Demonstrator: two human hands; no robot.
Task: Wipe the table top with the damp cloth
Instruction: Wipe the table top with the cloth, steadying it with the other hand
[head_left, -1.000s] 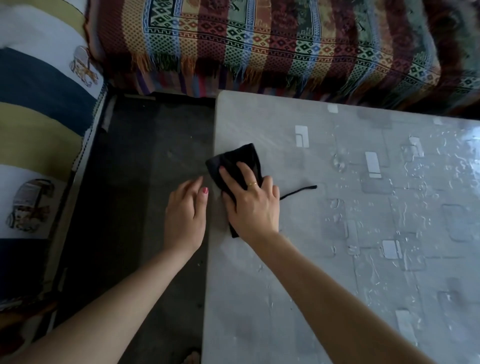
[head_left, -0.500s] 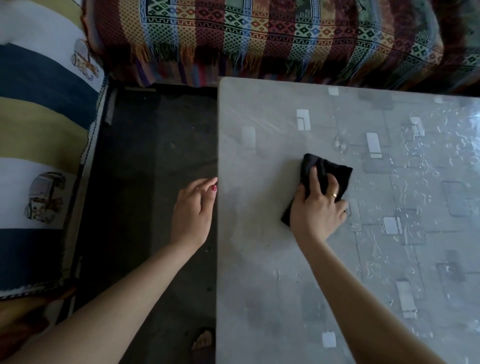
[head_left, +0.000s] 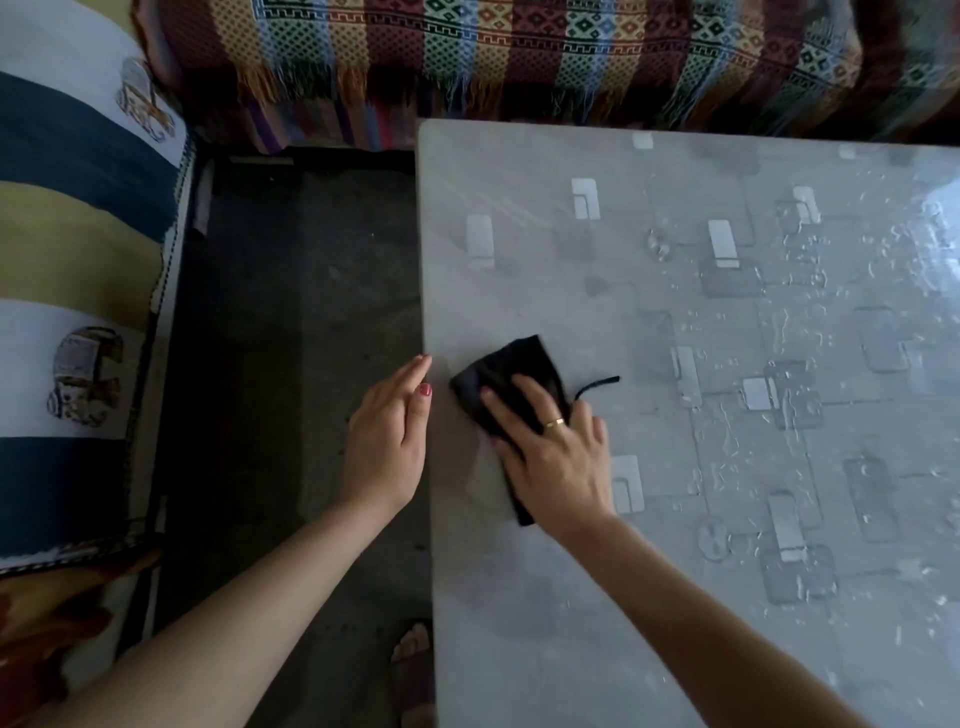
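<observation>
A grey table top (head_left: 675, 597) with a pattern of pale rectangles fills the right half of the view. Water droplets and streaks glisten on its right part. A black damp cloth (head_left: 506, 376), folded, lies near the table's left edge, a thin black string trailing to its right. My right hand (head_left: 550, 447) presses flat on the cloth with straight, spread fingers and covers its near part. My left hand (head_left: 387, 431) hovers flat just off the table's left edge, fingers straight, holding nothing.
A dark floor (head_left: 291, 364) runs along the table's left side. A striped woven throw (head_left: 519, 57) with fringes covers furniture behind the table. A blue, yellow and white striped cushion (head_left: 78, 260) lies at the left. A foot (head_left: 413, 642) shows below the table edge.
My right hand has slid the cloth back left from the table's middle to near the left edge. The left hand has stayed by the edge.
</observation>
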